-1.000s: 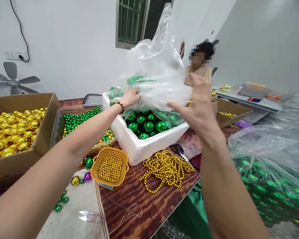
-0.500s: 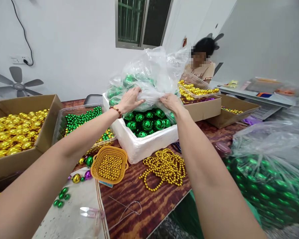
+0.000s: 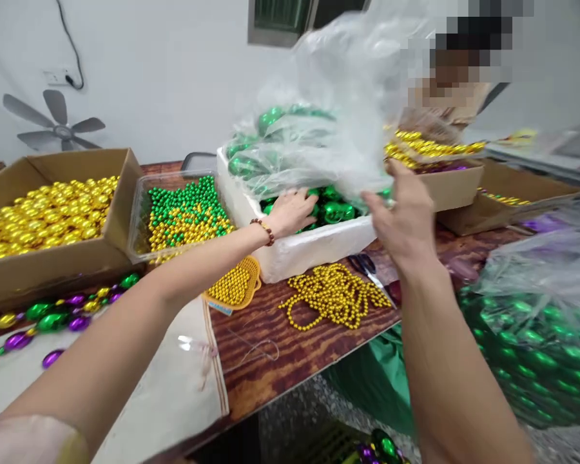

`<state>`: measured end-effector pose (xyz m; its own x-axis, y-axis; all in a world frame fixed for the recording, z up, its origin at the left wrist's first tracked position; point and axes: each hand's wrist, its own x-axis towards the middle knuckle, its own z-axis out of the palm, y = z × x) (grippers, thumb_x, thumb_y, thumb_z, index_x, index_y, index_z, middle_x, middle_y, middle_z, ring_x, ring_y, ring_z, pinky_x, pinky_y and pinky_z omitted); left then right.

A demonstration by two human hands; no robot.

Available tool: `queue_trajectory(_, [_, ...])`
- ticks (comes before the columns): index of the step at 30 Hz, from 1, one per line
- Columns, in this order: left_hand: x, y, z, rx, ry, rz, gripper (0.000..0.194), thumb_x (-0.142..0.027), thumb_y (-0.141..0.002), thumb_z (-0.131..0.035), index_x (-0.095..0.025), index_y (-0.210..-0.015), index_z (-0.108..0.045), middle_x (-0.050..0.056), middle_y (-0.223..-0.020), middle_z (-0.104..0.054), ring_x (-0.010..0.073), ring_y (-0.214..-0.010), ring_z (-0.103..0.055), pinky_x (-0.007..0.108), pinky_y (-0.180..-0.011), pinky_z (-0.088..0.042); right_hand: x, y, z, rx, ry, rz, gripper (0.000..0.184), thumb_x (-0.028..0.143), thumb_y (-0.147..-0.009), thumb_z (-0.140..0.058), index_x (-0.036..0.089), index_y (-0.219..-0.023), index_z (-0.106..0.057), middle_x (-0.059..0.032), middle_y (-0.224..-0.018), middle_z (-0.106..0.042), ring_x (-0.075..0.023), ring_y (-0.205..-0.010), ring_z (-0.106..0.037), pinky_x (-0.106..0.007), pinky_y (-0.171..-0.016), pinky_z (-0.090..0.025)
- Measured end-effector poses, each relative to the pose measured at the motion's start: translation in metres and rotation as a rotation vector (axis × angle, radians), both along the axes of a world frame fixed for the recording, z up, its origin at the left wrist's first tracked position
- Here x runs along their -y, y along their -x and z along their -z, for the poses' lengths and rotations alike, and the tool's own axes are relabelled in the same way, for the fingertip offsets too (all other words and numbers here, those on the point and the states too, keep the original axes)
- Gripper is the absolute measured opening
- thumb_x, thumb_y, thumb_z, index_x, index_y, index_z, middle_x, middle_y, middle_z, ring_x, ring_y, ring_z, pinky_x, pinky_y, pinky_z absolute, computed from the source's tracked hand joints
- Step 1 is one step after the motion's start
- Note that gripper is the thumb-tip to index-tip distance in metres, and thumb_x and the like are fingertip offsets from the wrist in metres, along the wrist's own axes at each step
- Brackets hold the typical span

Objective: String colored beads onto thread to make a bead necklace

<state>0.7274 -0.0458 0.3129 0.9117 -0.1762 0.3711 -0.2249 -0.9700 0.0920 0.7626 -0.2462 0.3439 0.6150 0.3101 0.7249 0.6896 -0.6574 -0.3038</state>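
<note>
A white foam box [image 3: 314,256] holds shiny green balls [image 3: 336,211] under a clear plastic bag [image 3: 338,84] that billows up above it. My left hand [image 3: 292,211], with a beaded bracelet at the wrist, rests over the box's near side at the green balls, its fingers spread. At the box's right corner, my right hand [image 3: 402,216] is slightly blurred beside the bag, thumb and fingers apart with nothing held between them. In front of the box lies a heap of gold bead strings [image 3: 336,295], with scissors [image 3: 367,267] partly under it.
Left stand a cardboard box [image 3: 118,248] of gold balls and a clear tub [image 3: 136,225] of small green and gold beads. A yellow basket [image 3: 254,283] sits nearer. Another bag of green balls [image 3: 536,354] is at right. A person [image 3: 454,96] sits beyond.
My right hand closed in on the bag, then moved off to the right with fingers apart. The bag rose again. My left hand slid down to the box's near side. The view turned left and down.
</note>
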Motion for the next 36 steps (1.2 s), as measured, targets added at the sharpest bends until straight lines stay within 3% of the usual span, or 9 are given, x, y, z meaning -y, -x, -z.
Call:
queue_trajectory(4, [-0.006, 0.041, -0.011, -0.032, 0.481, 0.086, 0.043, -0.031, -0.095, -0.062, -0.009, -0.131, -0.054, 0.012, -0.133, -0.059, 0.0252, -0.124, -0.055, 0.037, -0.100, -0.045, 0.010, 0.105, 0.070, -0.262, -0.307, -0.192, 0.027, 0.038, -0.097, -0.055, 0.030, -0.121, -0.066, -0.0077, -0.118, -0.070, -0.0265, -0.106, -0.070, -0.045, -0.099, -0.055])
queue_trajectory(8, [-0.034, 0.124, -0.002, -0.174, 1.093, 0.019, 0.040, -0.036, -0.104, -0.042, -0.012, -0.135, -0.051, 0.008, -0.126, -0.064, 0.0212, -0.117, -0.061, 0.034, -0.088, -0.049, -0.012, 0.184, 0.160, -0.788, -0.014, -0.561, 0.020, 0.036, -0.095, -0.053, 0.024, -0.099, -0.068, -0.0068, -0.101, -0.073, -0.0242, -0.093, -0.070, -0.039, -0.086, -0.057])
queue_trajectory(11, [-0.062, 0.207, 0.038, -0.168, 1.414, -0.255, 0.042, -0.047, -0.103, -0.044, -0.016, -0.128, -0.056, 0.012, -0.125, -0.065, 0.0231, -0.115, -0.065, 0.036, -0.087, -0.055, -0.039, 0.216, 0.205, -0.859, 0.225, -0.617, 0.021, 0.028, -0.097, -0.046, 0.021, -0.093, -0.066, -0.0070, -0.100, -0.071, -0.0219, -0.094, -0.068, -0.032, -0.082, -0.052])
queue_trajectory(16, [-0.078, 0.339, 0.117, -0.130, 2.012, -0.564, 0.033, -0.049, -0.088, -0.063, -0.025, -0.110, -0.064, 0.008, -0.124, -0.069, 0.0243, -0.105, -0.069, 0.037, -0.083, -0.059, -0.055, 0.236, 0.219, -0.808, 0.635, -0.612, 0.020, 0.026, -0.100, -0.046, 0.023, -0.098, -0.066, -0.0033, -0.106, -0.068, -0.0186, -0.091, -0.067, -0.026, -0.067, -0.041])
queue_trajectory(20, [-0.061, 0.403, 0.148, -0.032, 2.276, -0.748, 0.028, -0.045, -0.083, -0.068, -0.025, -0.103, -0.067, 0.006, -0.113, -0.073, 0.0225, -0.095, -0.072, 0.034, -0.076, -0.060, -0.048, 0.234, 0.212, -0.773, 0.756, -0.575, 0.020, 0.030, -0.102, -0.046, 0.023, -0.105, -0.065, -0.0028, -0.113, -0.066, -0.0192, -0.094, -0.067, -0.026, -0.065, -0.038])
queue_trajectory(24, [-0.047, 0.421, 0.160, -0.015, 2.376, -0.795, 0.025, -0.038, -0.080, -0.073, -0.023, -0.099, -0.070, 0.006, -0.109, -0.074, 0.0241, -0.093, -0.073, 0.034, -0.074, -0.060, -0.047, 0.223, 0.204, -0.700, 0.853, -0.297, 0.026, 0.037, -0.102, -0.045, 0.022, -0.113, -0.063, -0.0078, -0.120, -0.064, -0.0242, -0.093, -0.069, -0.029, -0.066, -0.042])
queue_trajectory(28, [-0.039, 0.415, 0.160, -0.082, 2.334, -0.619, 0.031, -0.032, -0.076, -0.077, -0.027, -0.106, -0.071, 0.004, -0.115, -0.072, 0.0236, -0.099, -0.071, 0.032, -0.078, -0.059, -0.066, 0.221, 0.204, -0.595, 1.059, -0.240, 0.031, 0.033, -0.100, -0.045, 0.014, -0.119, -0.061, -0.0177, -0.122, -0.063, -0.0321, -0.096, -0.072, -0.037, -0.072, -0.051])
queue_trajectory(32, [-0.038, 0.413, 0.155, -0.037, 2.056, -0.463, 0.046, -0.031, -0.074, -0.079, -0.030, -0.119, -0.069, 0.005, -0.122, -0.068, 0.0210, -0.104, -0.067, 0.030, -0.081, -0.056, -0.092, 0.225, 0.207, -0.554, 1.176, -0.254, 0.035, 0.008, -0.096, -0.035, 0.006, -0.116, -0.064, -0.0256, -0.113, -0.067, -0.0336, -0.101, -0.072, -0.039, -0.079, -0.053])
queue_trajectory(36, [-0.044, 0.427, 0.155, 0.101, 1.706, -0.392, 0.054, -0.033, -0.074, -0.082, -0.030, -0.126, -0.064, 0.005, -0.127, -0.063, 0.0218, -0.112, -0.062, 0.033, -0.095, -0.053, -0.101, 0.220, 0.202, -0.562, 1.206, -0.272, 0.031, 0.007, -0.093, -0.041, 0.007, -0.112, -0.066, -0.0247, -0.108, -0.071, -0.0346, -0.105, -0.071, -0.041, -0.083, -0.053])
